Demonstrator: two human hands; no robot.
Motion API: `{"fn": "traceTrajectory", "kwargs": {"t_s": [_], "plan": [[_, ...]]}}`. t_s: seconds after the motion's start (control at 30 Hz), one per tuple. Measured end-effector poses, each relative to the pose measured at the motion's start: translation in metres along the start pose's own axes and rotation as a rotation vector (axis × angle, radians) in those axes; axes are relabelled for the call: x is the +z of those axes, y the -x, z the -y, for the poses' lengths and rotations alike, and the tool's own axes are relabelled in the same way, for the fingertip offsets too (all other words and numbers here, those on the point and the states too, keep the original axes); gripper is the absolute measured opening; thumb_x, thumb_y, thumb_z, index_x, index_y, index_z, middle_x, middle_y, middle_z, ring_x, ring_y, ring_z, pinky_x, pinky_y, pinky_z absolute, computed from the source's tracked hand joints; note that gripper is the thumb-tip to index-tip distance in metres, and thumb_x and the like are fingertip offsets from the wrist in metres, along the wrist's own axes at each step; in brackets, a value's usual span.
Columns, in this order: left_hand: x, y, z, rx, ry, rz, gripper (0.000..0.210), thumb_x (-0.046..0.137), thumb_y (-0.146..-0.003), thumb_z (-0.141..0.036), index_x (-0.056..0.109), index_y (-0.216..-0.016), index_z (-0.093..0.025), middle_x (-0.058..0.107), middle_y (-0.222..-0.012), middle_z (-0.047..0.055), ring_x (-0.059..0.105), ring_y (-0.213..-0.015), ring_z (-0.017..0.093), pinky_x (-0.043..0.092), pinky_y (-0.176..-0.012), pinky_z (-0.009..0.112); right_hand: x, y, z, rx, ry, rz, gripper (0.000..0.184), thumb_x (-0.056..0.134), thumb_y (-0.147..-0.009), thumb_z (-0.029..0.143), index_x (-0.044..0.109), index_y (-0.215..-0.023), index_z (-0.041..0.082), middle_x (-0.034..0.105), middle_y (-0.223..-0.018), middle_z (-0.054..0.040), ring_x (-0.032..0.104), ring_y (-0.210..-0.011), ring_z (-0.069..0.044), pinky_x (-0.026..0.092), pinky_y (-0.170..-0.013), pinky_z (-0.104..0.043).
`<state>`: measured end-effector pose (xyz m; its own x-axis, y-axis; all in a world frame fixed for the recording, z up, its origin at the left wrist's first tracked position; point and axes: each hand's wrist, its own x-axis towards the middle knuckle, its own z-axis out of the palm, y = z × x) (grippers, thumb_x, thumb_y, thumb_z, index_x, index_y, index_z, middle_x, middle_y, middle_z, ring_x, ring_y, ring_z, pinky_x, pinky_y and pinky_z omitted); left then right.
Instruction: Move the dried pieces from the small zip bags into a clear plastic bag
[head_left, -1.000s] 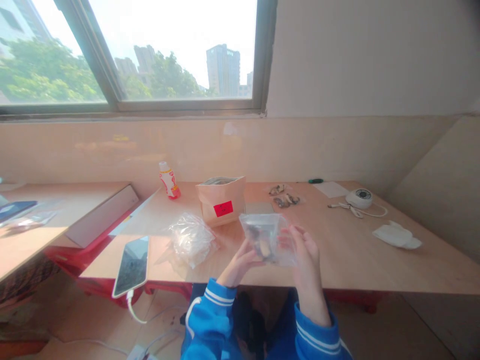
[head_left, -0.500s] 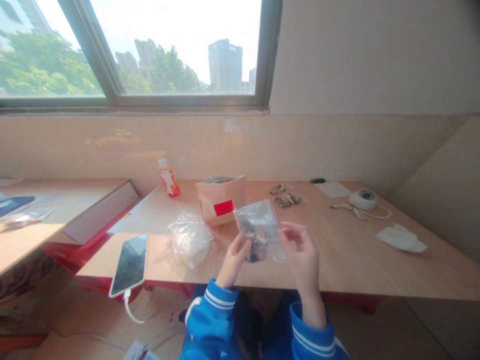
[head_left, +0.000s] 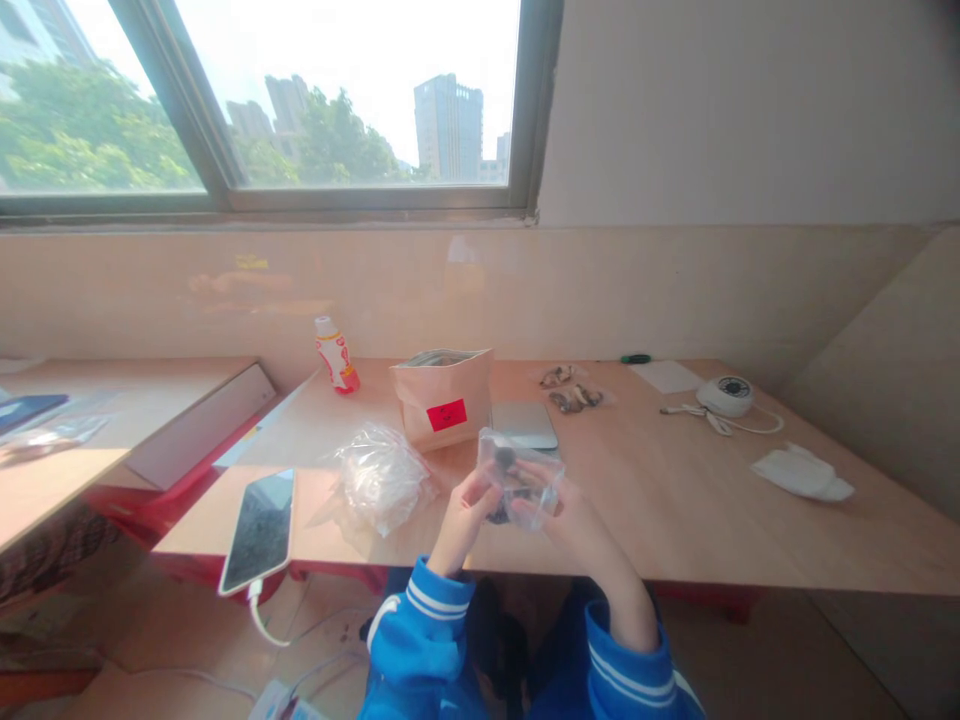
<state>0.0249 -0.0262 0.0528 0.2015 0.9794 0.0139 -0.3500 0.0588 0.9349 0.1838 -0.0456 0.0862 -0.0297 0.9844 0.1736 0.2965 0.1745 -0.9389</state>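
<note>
Just above the near table edge, my left hand [head_left: 466,512] grips the left side of a small clear zip bag [head_left: 511,462] with its thumb in front. The bag holds dark, dried-looking pieces that could be mushrooms. On the other side, the fingers of my right hand [head_left: 571,518] are closed on the bag, partly seen through the plastic. The bag looks folded or bunched between both hands. Behind it lies a flat silver device [head_left: 529,424], resembling a small scale. A standing kraft paper pouch [head_left: 442,395] with a red label is open at the top.
Left of the pouch is a heap of clear plastic bags [head_left: 381,480], with a bottle [head_left: 337,356] behind. A phone [head_left: 259,530] on a cable overhangs the left edge. Further back lie filled bags [head_left: 576,398]. To the right are a white camera [head_left: 724,397] and a tissue [head_left: 801,473].
The bag was spread upright and now is lower and folded together. My right hand has moved left and down onto it, uncovering the silver device behind.
</note>
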Motion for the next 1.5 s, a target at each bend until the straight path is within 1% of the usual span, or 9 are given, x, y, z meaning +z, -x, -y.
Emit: {"fn": "traceTrajectory", "kwargs": {"t_s": [0.17, 0.37, 0.5, 0.63, 0.83, 1.0, 1.17, 1.33, 1.5], "plan": [[0.006, 0.003, -0.006, -0.016, -0.005, 0.061, 0.051, 0.068, -0.075, -0.038, 0.06, -0.122, -0.02, 0.061, -0.127, 0.012, 0.055, -0.117, 0.028, 0.047, -0.09, 0.036, 0.001, 0.0, -0.005, 0.102, -0.122, -0.043, 0.034, 0.066, -0.075, 0.04, 0.071, -0.104, 0.022, 0.073, -0.092, -0.0055, 0.064, -0.067, -0.019, 0.053, -0.062, -0.029], [0.002, 0.003, -0.003, -0.082, -0.075, 0.021, 0.053, 0.07, -0.073, -0.042, 0.062, -0.119, -0.017, 0.066, -0.118, 0.013, 0.06, -0.109, 0.029, 0.048, -0.087, 0.037, 0.002, -0.002, -0.005, 0.097, -0.176, -0.02, 0.047, 0.069, -0.072, 0.035, 0.064, -0.117, 0.023, 0.072, -0.09, -0.0028, 0.064, -0.064, -0.016, 0.054, -0.06, -0.027], [0.001, 0.003, -0.002, -0.121, -0.127, 0.068, 0.055, 0.07, -0.071, -0.046, 0.063, -0.117, -0.015, 0.068, -0.115, 0.013, 0.061, -0.104, 0.028, 0.048, -0.085, 0.038, 0.001, 0.0, 0.002, 0.055, -0.164, 0.007, 0.042, 0.066, -0.075, 0.032, 0.064, -0.116, 0.025, 0.07, -0.103, -0.0034, 0.067, -0.079, -0.019, 0.056, -0.069, -0.029], [0.001, 0.004, -0.005, -0.097, -0.144, 0.15, 0.052, 0.067, -0.074, -0.045, 0.064, -0.116, -0.015, 0.067, -0.116, 0.012, 0.059, -0.108, 0.028, 0.045, -0.093, 0.039, 0.002, 0.001, 0.001, 0.099, -0.196, 0.015, 0.043, 0.065, -0.076, 0.033, 0.063, -0.118, 0.025, 0.067, -0.115, -0.0054, 0.067, -0.094, -0.022, 0.055, -0.079, -0.032], [-0.001, 0.005, -0.006, -0.089, -0.17, 0.216, 0.044, 0.064, -0.078, -0.044, 0.066, -0.113, -0.018, 0.068, -0.112, 0.01, 0.059, -0.108, 0.026, 0.045, -0.092, 0.037, 0.006, -0.003, -0.01, 0.068, -0.26, -0.043, 0.032, 0.061, -0.079, 0.037, 0.068, -0.106, 0.021, 0.068, -0.112, -0.0081, 0.062, -0.106, -0.024, 0.051, -0.089, -0.037], [0.0, 0.005, -0.004, -0.122, -0.116, 0.138, 0.043, 0.068, -0.074, -0.044, 0.067, -0.109, -0.018, 0.069, -0.109, 0.01, 0.061, -0.103, 0.025, 0.048, -0.085, 0.033, 0.011, -0.004, -0.012, 0.068, -0.285, -0.093, 0.03, 0.066, -0.074, 0.036, 0.069, -0.099, 0.019, 0.069, -0.105, -0.0076, 0.065, -0.097, -0.024, 0.054, -0.08, -0.035], [-0.002, 0.002, 0.001, -0.096, 0.01, 0.07, 0.045, 0.071, -0.072, -0.041, 0.066, -0.11, -0.017, 0.067, -0.113, 0.011, 0.061, -0.107, 0.025, 0.047, -0.088, 0.035, 0.009, -0.007, -0.013, 0.029, -0.183, -0.175, 0.031, 0.065, -0.075, 0.038, 0.069, -0.1, 0.02, 0.07, -0.1, -0.0081, 0.067, -0.08, -0.022, 0.054, -0.072, -0.034], [-0.008, -0.004, 0.0, -0.027, 0.166, -0.126, 0.046, 0.071, -0.071, -0.042, 0.065, -0.11, -0.017, 0.068, -0.111, 0.011, 0.063, -0.104, 0.025, 0.049, -0.088, 0.037, 0.005, -0.008, -0.009, 0.028, -0.207, -0.339, 0.035, 0.067, -0.073, 0.045, 0.068, -0.097, 0.019, 0.072, -0.086, -0.0077, 0.065, -0.07, -0.021, 0.054, -0.067, -0.033], [-0.015, -0.002, -0.007, 0.061, 0.221, -0.28, 0.038, 0.06, -0.08, -0.038, 0.062, -0.114, -0.021, 0.066, -0.12, 0.008, 0.059, -0.114, 0.025, 0.051, -0.088, 0.035, 0.006, -0.012, 0.0, 0.017, -0.269, -0.459, 0.037, 0.067, -0.075, 0.045, 0.065, -0.1, 0.017, 0.072, -0.081, -0.0068, 0.066, -0.071, -0.021, 0.053, -0.067, -0.032]]}}
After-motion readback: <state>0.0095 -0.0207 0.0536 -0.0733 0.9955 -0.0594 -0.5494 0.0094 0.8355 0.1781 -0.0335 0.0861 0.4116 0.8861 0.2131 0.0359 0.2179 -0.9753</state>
